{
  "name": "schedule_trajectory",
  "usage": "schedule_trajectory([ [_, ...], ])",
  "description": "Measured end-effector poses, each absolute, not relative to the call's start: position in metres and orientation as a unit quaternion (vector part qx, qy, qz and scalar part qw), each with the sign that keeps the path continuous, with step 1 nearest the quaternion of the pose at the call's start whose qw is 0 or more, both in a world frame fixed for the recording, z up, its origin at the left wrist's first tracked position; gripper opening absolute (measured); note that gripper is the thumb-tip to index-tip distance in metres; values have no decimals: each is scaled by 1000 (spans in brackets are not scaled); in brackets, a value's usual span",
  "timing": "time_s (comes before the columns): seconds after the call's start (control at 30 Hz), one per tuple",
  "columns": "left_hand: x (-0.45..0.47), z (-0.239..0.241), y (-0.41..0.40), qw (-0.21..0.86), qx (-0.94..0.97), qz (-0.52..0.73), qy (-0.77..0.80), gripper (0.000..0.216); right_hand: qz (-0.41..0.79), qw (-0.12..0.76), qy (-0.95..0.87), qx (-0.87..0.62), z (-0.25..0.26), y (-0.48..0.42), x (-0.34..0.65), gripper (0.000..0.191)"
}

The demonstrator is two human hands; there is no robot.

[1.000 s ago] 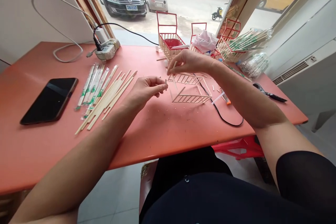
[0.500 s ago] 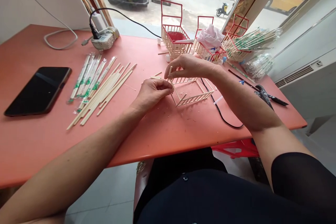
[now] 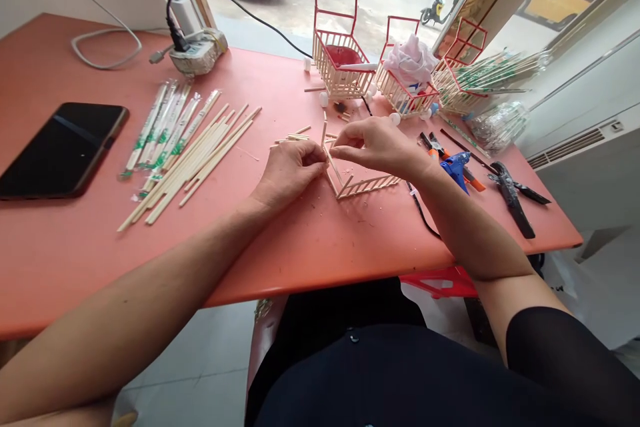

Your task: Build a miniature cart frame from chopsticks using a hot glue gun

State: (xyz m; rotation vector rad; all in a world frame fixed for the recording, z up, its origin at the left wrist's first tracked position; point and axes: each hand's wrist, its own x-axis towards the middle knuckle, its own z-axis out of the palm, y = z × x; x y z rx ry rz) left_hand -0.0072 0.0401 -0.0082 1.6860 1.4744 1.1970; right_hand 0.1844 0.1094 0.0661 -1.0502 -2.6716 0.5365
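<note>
A small frame of wooden sticks point(image 3: 367, 185) stands on the orange table point(image 3: 310, 240) in front of me. My left hand point(image 3: 289, 170) is closed in a pinch on the frame's left corner. My right hand point(image 3: 383, 145) pinches a short upright stick point(image 3: 324, 131) at the same corner. Both hands meet at the frame, fingers pressed together. Part of the frame is hidden under my right hand.
Loose and wrapped chopsticks point(image 3: 187, 150) lie to the left beside a black phone point(image 3: 60, 149). Three stick baskets with red handles point(image 3: 343, 63) stand at the back. A blue glue gun point(image 3: 456, 165), pliers point(image 3: 510, 193), a power strip point(image 3: 197, 57) and cables lie about.
My right hand dropped from above the frame to its left corner and met my left hand. The view shifted down, showing the glue gun and pliers.
</note>
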Motion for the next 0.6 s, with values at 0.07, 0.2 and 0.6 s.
schedule_trajectory([
  [0.07, -7, -9, 40, 293, 632, 451, 558, 9, 179, 78, -913, -358, 66, 110, 177, 30],
  [0.2, -7, -10, 39, 290, 632, 454, 557, 12, 170, 52, -916, -361, 69, 112, 168, 25],
  [0.6, -8, -12, 40, 296, 618, 462, 564, 12, 142, 48, -924, -352, 66, 110, 163, 27],
])
